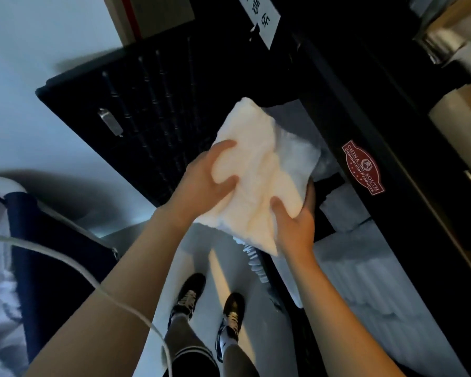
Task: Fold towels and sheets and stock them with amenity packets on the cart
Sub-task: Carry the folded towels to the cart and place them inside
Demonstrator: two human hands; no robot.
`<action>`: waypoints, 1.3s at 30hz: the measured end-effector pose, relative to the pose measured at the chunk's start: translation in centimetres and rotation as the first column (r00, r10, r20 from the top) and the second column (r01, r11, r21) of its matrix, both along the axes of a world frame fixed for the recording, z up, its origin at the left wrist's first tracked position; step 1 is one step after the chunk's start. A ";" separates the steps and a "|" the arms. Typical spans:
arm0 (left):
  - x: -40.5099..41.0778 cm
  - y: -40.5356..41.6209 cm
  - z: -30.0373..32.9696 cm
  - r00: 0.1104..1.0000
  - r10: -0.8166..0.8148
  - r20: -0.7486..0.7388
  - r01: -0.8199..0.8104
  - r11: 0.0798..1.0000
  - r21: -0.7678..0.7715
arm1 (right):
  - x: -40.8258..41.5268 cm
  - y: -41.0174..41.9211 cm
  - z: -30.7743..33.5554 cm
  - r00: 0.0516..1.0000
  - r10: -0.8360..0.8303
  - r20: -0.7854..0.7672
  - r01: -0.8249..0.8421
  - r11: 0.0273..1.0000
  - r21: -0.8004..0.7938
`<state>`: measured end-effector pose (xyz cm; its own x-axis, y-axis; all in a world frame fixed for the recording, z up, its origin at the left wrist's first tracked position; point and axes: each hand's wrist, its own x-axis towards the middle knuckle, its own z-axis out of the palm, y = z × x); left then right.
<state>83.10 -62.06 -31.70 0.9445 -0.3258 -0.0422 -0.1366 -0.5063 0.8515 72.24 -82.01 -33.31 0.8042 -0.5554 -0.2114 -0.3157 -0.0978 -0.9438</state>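
A person's left hand (207, 175) and right hand (294, 221) grip opposite edges of a folded white towel (259, 170), thumbs pressed on top, holding it in the air beside the black cart (370, 126), above stacked white linens (365, 268).

Stacks of folded white linens (365, 270) lie on the black cart (346, 110) shelf.

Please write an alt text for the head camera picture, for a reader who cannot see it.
Both hands, left hand and right hand, hold a folded white towel beside a black cart. More folded white linen lies on the cart's shelf.
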 end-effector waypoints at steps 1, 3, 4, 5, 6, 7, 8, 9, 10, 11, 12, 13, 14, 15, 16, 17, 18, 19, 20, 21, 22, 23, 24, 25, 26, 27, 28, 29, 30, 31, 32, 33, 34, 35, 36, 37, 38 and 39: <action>1.1 -0.7 0.0 0.999 -0.048 0.009 0.048 0.999 -0.002 | 0.2 0.0 -0.1 0.999 -0.048 -0.005 0.048 0.999 -0.009; 3.6 -2.2 0.2 0.993 -0.116 0.031 0.116 0.993 0.003 | 0.9 -0.1 -0.4 0.990 -0.140 0.014 0.140 0.990 -0.024; 4.8 -2.9 0.3 0.987 -0.152 0.047 0.151 0.988 0.016 | 1.3 -0.2 -0.5 0.984 -0.178 0.025 0.179 0.984 -0.022; 6.0 -3.7 0.3 0.978 -0.195 0.071 0.193 0.981 0.033 | 1.9 -0.5 -0.6 0.977 -0.211 0.029 0.212 0.977 -0.015; 7.2 -4.5 0.3 0.965 -0.243 0.096 0.240 0.970 0.049 | 2.6 -0.8 -0.6 0.970 -0.240 0.028 0.240 0.971 -0.016; 8.5 -5.4 0.2 0.951 -0.286 0.117 0.282 0.958 0.053 | 3.4 -1.2 -0.5 0.965 -0.261 0.023 0.262 0.965 -0.029; 9.8 -6.3 0.3 0.937 -0.320 0.140 0.317 0.947 0.049 | 4.3 -1.7 -0.4 0.960 -0.280 0.020 0.281 0.959 -0.046; 11.0 -7.2 0.4 0.922 -0.348 0.171 0.345 0.937 0.049 | 5.3 -2.2 -0.4 0.953 -0.302 0.025 0.303 0.951 -0.063; 12.3 -8.0 0.5 0.904 -0.374 0.209 0.371 0.927 0.054 | 6.2 -2.8 -0.5 0.944 -0.328 0.030 0.329 0.941 -0.076; 13.5 -8.8 0.5 0.882 -0.403 0.244 0.401 0.914 0.059 | 7.0 -3.2 -0.6 0.934 -0.355 0.032 0.357 0.931 -0.081; 14.7 -9.6 0.4 0.861 -0.431 0.269 0.431 0.900 0.064 | 7.8 -3.6 -0.8 0.925 -0.379 0.032 0.381 0.921 -0.081; 15.8 -10.3 0.4 0.850 -0.447 0.278 0.445 0.892 0.074 | 8.6 -3.8 -1.1 0.917 -0.398 0.035 0.400 0.913 -0.079; 16.8 -10.8 0.2 0.853 -0.440 0.281 0.434 0.897 0.087 | 9.3 -4.0 -1.4 0.909 -0.414 0.046 0.416 0.906 -0.078; 17.7 -11.3 0.0 0.860 -0.420 0.290 0.410 0.907 0.098 | 10.0 -4.2 -1.8 0.902 -0.428 0.059 0.432 0.898 -0.078; 18.6 -12.0 -0.4 0.866 -0.406 0.292 0.391 0.914 0.109 | 10.7 -4.5 -2.3 0.894 -0.444 0.065 0.448 0.891 -0.079; 19.4 -12.8 -0.8 0.877 -0.392 0.276 0.372 0.920 0.126 | 11.4 -4.8 -2.8 0.886 -0.460 0.057 0.463 0.883 -0.074; 19.9 -13.5 -1.2 0.894 -0.368 0.255 0.337 0.928 0.158 | 12.1 -5.1 -3.2 0.878 -0.477 0.037 0.479 0.876 -0.058; 20.2 -14.1 -1.7 0.910 -0.339 0.239 0.291 0.933 0.213 | 12.6 -5.2 -3.7 0.872 -0.489 0.010 0.489 0.872 -0.034; 20.3 -14.3 -2.4 0.923 -0.312 0.226 0.248 0.929 0.274 | 13.1 -5.3 -4.1 0.870 -0.492 -0.008 0.492 0.870 -0.010; 20.1 -14.1 -3.0 0.932 -0.292 0.214 0.217 0.923 0.316 | 13.4 -5.4 -4.5 0.870 -0.492 -0.011 0.492 0.870 0.005; 19.6 -13.6 -3.6 0.943 -0.266 0.200 0.192 0.926 0.326 | 13.5 -5.5 -4.9 0.870 -0.494 -0.010 0.494 0.870 0.003; 19.0 -12.7 -4.2 0.956 -0.226 0.185 0.166 0.943 0.290 | 13.5 -5.6 -5.1 0.867 -0.499 -0.009 0.499 0.867 -0.003; 18.3 -11.6 -4.7 0.971 -0.170 0.165 0.134 0.968 0.211 | 13.3 -5.7 -5.2 0.864 -0.504 -0.012 0.504 0.864 0.001; 17.4 -10.5 -5.2 0.986 -0.111 0.128 0.097 0.989 0.115 | 13.1 -5.7 -5.2 0.863 -0.505 -0.017 0.506 0.862 0.024; 16.4 -9.6 -5.5 0.996 -0.064 0.069 0.063 0.998 0.022 | 12.7 -5.5 -5.3 0.863 -0.505 -0.024 0.506 0.861 0.054; 15.4 -9.0 -5.9 1.000 -0.030 0.002 0.030 0.998 -0.057 | 12.2 -5.3 -5.4 0.865 -0.502 -0.033 0.502 0.861 0.083; 14.6 -8.7 -6.1 0.998 -0.001 -0.059 -0.006 0.993 -0.119 | 11.8 -4.8 -5.6 0.869 -0.493 -0.045 0.495 0.863 0.101; 14.1 -8.6 -6.2 0.994 0.025 -0.110 -0.043 0.985 -0.164 | 11.3 -4.3 -5.7 0.875 -0.481 -0.057 0.484 0.868 0.112; 13.9 -8.6 -6.3 0.987 0.045 -0.152 -0.075 0.978 -0.197 | 10.9 -3.7 -5.8 0.881 -0.468 -0.064 0.473 0.873 0.121; 14.1 -8.7 -6.3 0.981 0.056 -0.183 -0.096 0.972 -0.215 | 10.7 -3.3 -6.0 0.887 -0.458 -0.060 0.462 0.877 0.129; 14.3 -8.8 -6.2 0.979 0.061 -0.195 -0.105 0.969 -0.223 | 10.6 -3.0 -6.1 0.892 -0.449 -0.049 0.451 0.882 0.137; 14.6 -9.0 -6.0 0.981 0.062 -0.184 -0.103 0.969 -0.226 | 10.6 -2.8 -6.1 0.896 -0.442 -0.038 0.443 0.886 0.140; 14.8 -9.2 -5.8 0.986 0.061 -0.154 -0.096 0.968 -0.231 | 10.8 -2.8 -6.1 0.898 -0.439 -0.030 0.439 0.889 0.129; 15.0 -9.4 -5.4 0.992 0.060 -0.113 -0.086 0.967 -0.239 | 10.9 -2.9 -6.0 0.897 -0.441 -0.026 0.441 0.892 0.101; 15.3 -9.7 -5.0 0.996 0.061 -0.069 -0.077 0.965 -0.252 | 11.1 -3.0 -5.9 0.896 -0.444 -0.022 0.444 0.893 0.066; 15.7 -10.0 -4.6 0.998 0.067 -0.023 -0.070 0.961 -0.266 | 11.3 -3.1 -5.9 0.893 -0.449 -0.011 0.449 0.893 0.043; 16.3 -10.4 -4.3 0.997 0.073 0.018 -0.065 0.958 -0.280 | 11.6 -3.2 -6.0 0.889 -0.458 0.001 0.457 0.889 0.037; 16.9 -10.8 -4.1 0.996 0.075 0.050 -0.057 0.955 -0.291 | 11.9 -3.2 -6.0 0.883 -0.468 0.013 0.468 0.883 0.039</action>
